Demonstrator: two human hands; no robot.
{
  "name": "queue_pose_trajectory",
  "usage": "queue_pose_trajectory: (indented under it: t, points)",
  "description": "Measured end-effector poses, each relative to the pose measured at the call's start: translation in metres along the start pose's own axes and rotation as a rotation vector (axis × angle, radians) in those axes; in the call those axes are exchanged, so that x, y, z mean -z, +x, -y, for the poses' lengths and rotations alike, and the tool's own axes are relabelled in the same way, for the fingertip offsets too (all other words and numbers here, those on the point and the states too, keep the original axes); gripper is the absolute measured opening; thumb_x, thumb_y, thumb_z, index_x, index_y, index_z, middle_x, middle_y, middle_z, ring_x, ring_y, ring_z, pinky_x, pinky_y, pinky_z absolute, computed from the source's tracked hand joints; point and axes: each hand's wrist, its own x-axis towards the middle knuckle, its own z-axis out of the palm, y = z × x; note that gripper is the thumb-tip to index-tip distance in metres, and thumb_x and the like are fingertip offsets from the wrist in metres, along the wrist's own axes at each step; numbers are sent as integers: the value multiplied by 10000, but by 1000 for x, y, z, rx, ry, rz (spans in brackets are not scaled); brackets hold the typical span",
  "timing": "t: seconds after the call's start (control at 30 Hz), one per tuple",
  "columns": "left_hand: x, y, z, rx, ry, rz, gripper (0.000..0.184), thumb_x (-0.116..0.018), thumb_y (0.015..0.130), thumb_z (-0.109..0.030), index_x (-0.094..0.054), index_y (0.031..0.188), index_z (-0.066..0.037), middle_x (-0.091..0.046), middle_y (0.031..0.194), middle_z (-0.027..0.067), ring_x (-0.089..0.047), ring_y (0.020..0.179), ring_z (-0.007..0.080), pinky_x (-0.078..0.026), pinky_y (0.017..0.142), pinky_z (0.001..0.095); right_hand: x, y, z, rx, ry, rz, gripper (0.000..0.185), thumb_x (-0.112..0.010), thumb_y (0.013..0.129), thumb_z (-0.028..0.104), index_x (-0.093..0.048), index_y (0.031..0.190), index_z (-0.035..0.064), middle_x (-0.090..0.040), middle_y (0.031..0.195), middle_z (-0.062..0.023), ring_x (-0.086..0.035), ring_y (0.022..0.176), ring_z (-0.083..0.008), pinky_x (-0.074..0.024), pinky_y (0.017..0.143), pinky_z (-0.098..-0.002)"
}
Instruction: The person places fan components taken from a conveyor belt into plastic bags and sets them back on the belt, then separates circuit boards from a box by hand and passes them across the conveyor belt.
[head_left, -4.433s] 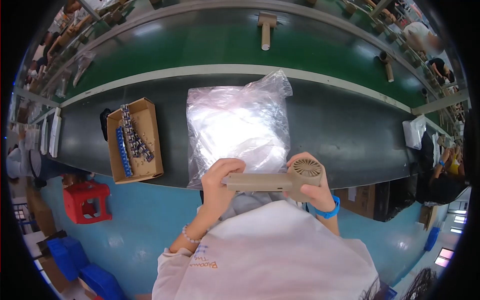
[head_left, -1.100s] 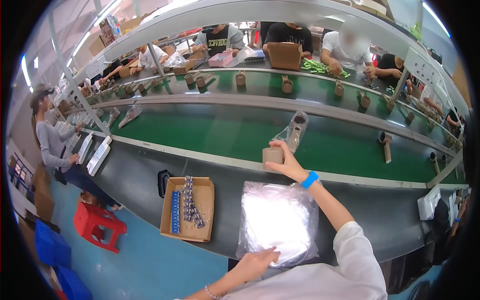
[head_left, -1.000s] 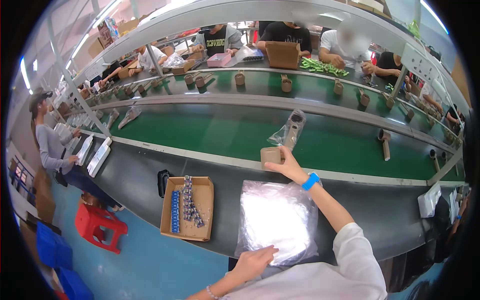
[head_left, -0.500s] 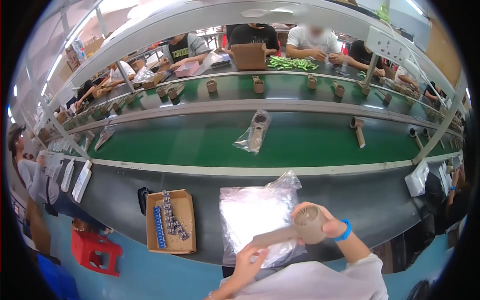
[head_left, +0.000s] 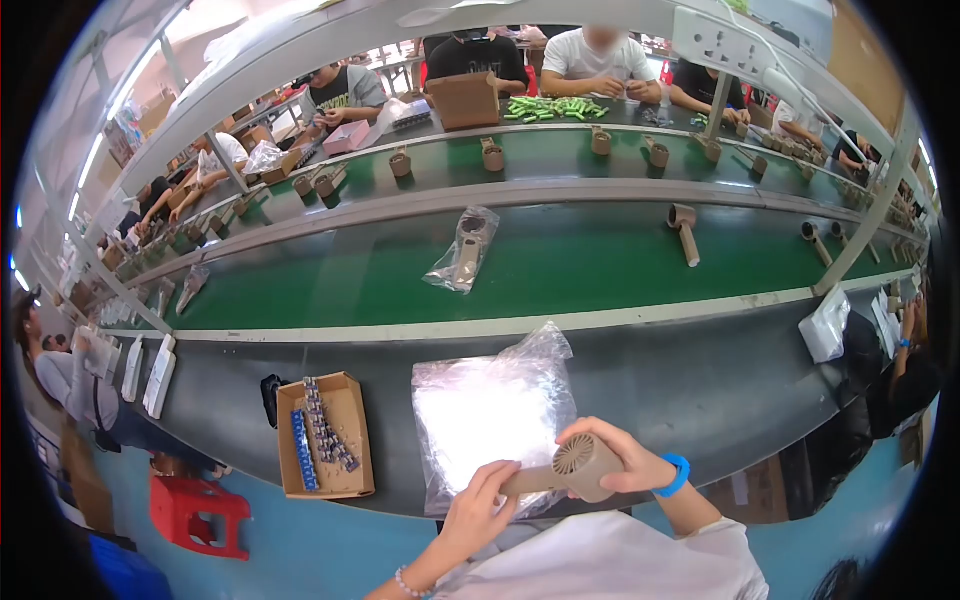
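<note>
In the head view, the right hand (head_left: pixel 632 462) had come back from the rail beside the green belt (head_left: pixel 570 262), where it had held the round-headed piece a second earlier. The left hand (head_left: pixel 482 512), then resting on the plastic bags (head_left: pixel 488 395), had moved up to the handle. This put the handheld fan (head_left: pixel 590 468) in a two-handed hold, close to the person's body and over the near edge of the bags, its grille in sight. The right hand was curled around the head and the left was closed narrowly on the handle.

The fan looked like smooth, matte beige plastic, with a drum-shaped head, fine radial slots and a straight handle. The bags were thin, clear and crinkled, lying flat with strong glare and one corner gathered up. They lay on the smooth, dark table (head_left: pixel 680 380). Left of them, an open cardboard box (head_left: pixel 358 412) held a blue strip (head_left: pixel 304 452) and a row of small dark parts (head_left: pixel 322 430). On the belt, a bagged fan (head_left: pixel 468 252) lay in loose, wrinkled film, well apart from a bare fan (head_left: pixel 685 236).
</note>
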Motion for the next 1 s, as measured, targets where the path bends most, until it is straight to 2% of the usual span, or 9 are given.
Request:
queue_pose_trajectory:
  t: [0.17,0.3,0.37,0.53,0.67,0.73,0.8,0.87,1.0]
  points:
    - [6,0,-9,93,-136,22,434,-700,716,40,-571,1127,-13,-549,1102,111,-648,772,135,-517,590,219,-7,-18,3,70,-255,-179,556,-613,759,193,-377,1235,29,-466,1165,-114,-505,1049,-186,-441,867,-323]
    - [7,7,-17,65,-277,141,446,-708,703,66,-567,1120,2,-526,1124,114,-649,752,126,-537,631,224,-9,-28,-4,96,-197,-207,541,-604,775,151,-336,1231,40,-433,1166,-111,-488,1060,-187,-421,888,-326]
    - [2,11,-21,39,-370,155,464,-711,692,79,-561,1126,7,-516,1132,113,-651,757,135,-544,649,233,-18,-27,-8,88,20,-214,544,-569,800,118,-279,1255,52,-392,1176,-111,-438,1105,-189,-366,946,-329]
    - [-7,18,-26,-60,-442,116,658,-727,656,115,-458,1246,4,-408,1235,128,-662,766,180,-554,684,279,-33,-20,-19,130,21,-240,533,-489,813,45,-216,1271,74,-357,1203,-114,-346,1183,-192,-273,1013,-343]
    - [-3,19,-33,-21,-647,156,673,-721,696,84,-420,1291,-3,-372,1268,130,-661,802,169,-553,738,291,-31,-22,-5,74,58,-331,575,-607,796,70,-280,1269,70,-389,1217,-107,-456,1103,-192,-408,902,-322]
    - [-2,19,-33,-7,-650,136,724,-746,638,122,-432,1279,0,-370,1265,133,-665,767,190,-561,723,297,-30,-25,6,15,55,-363,586,-663,780,89,-332,1263,66,-427,1214,-99,-501,1062,-187,-458,845,-312]
    - [0,22,-35,-31,-664,144,711,-744,645,118,-439,1276,0,-370,1267,134,-666,764,189,-563,717,291,-28,-27,13,45,-453,-367,588,-767,719,160,-459,1211,66,-524,1159,-86,-566,974,-189,-505,731,-286]
    - [0,26,-38,-53,-681,153,697,-742,651,114,-446,1272,0,-371,1268,135,-667,760,188,-564,712,286,-28,-24,21,1,-580,-348,575,-826,649,147,-526,1131,54,-527,1140,-87,-537,1039,-189,-497,776,-319]
    - [1,39,-51,-138,-499,250,612,-701,704,75,-472,1266,-10,-424,1261,120,-651,765,140,-559,695,233,-29,-20,13,77,-645,-365,632,-819,655,239,-508,1186,93,-544,1054,-78,-541,921,-201,-489,719,-292]
